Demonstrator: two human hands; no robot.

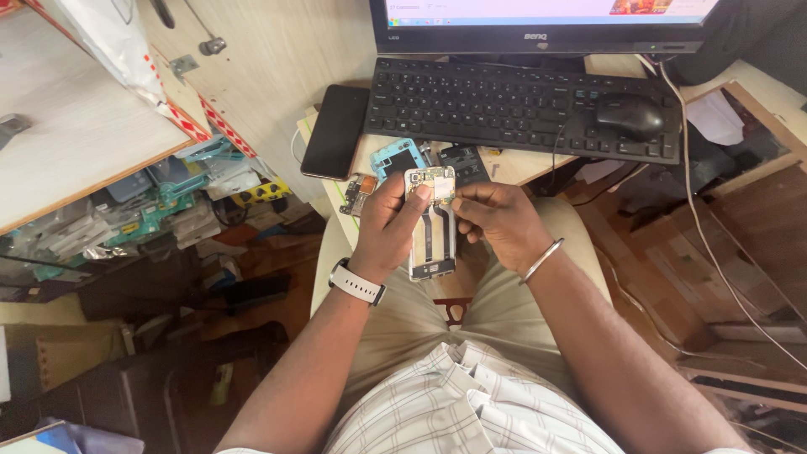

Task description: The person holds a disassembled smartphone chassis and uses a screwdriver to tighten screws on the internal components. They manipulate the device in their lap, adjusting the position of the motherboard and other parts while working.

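One opened phone (432, 223), its back cover off and circuit board showing, sits upright in the middle of the view, held over the person's lap by two hands. The left hand (388, 231) wraps the phone's left edge, fingers curled behind and thumb pressed on the board near the top; one white-strapped watch (357, 283) is on that wrist. The right hand (502, 220) comes in from 3 o'clock, its fingertips pinched together at the phone's upper right corner; whether they grip a small part or only the board edge is too small to tell. One metal bangle (540, 260) circles the right wrist.

At 12 o'clock from the phone, on the tabletop (538, 164), lie one blue inner frame (397, 157) and one dark flat part (464, 162), with one small board piece (361, 192) at 10 o'clock. One black phone (335, 132) lies face down further toward 11 o'clock. Beyond them are one black keyboard (504, 105), one black mouse (630, 116) resting on its right end, and one monitor (538, 25).
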